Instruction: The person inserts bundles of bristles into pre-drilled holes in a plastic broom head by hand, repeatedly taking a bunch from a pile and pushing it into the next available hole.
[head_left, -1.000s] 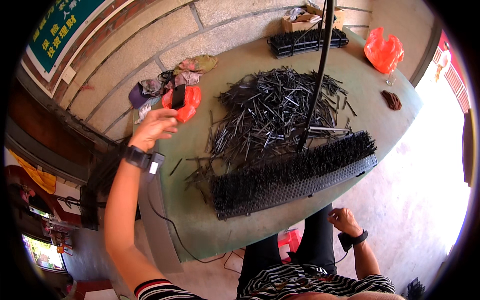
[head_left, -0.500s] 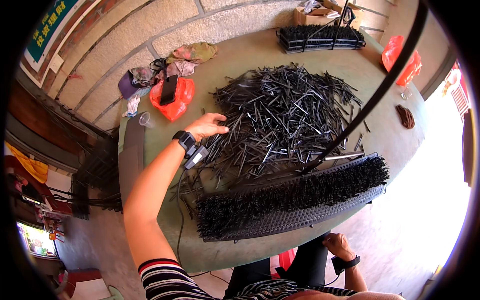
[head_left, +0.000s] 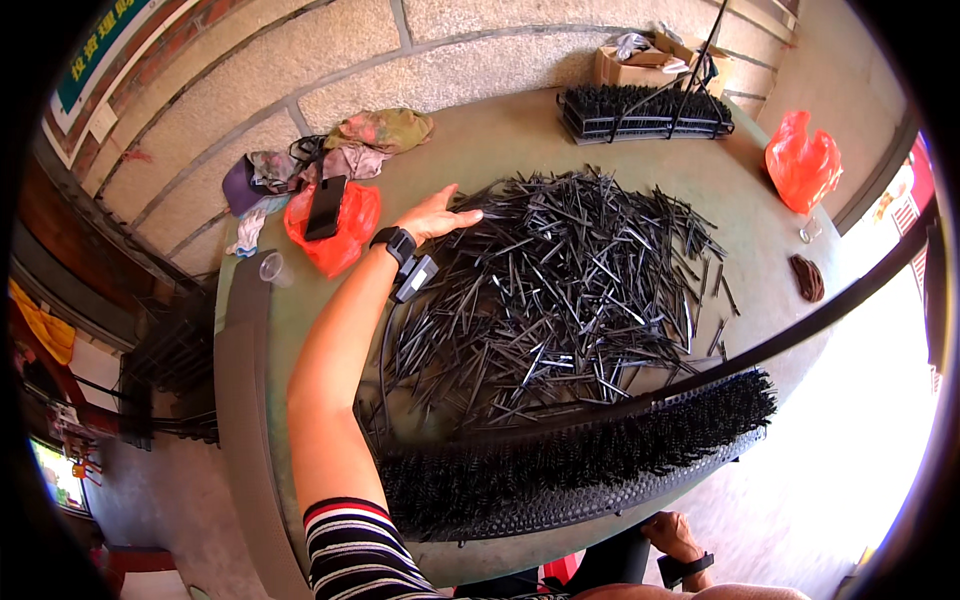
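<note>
A heap of thin black plastic strips [head_left: 580,280] lies loose in the middle of the green table [head_left: 480,130]. My left hand [head_left: 438,217] is at the heap's far left edge, fingers apart, with nothing held. A long black bristled strip on a perforated base [head_left: 600,455] runs along the near edge of the table. My right hand [head_left: 675,535] rests low by my leg, beyond the table edge. Its fingers are curled in, and whatever they hold, if anything, is hidden.
A thin black bar [head_left: 800,345] crosses above the bristled strip. Behind the heap stand a rack of black bristles [head_left: 645,115] and a cardboard box [head_left: 630,70]. A phone [head_left: 326,205] lies on a red bag [head_left: 355,220], near a plastic cup [head_left: 272,268]. Another red bag [head_left: 803,165] is at right.
My left hand has moved farther out along the heap's left side. The heap's far side looks lower, its strips lying nearer me. The view has shifted; my right hand remains by my leg.
</note>
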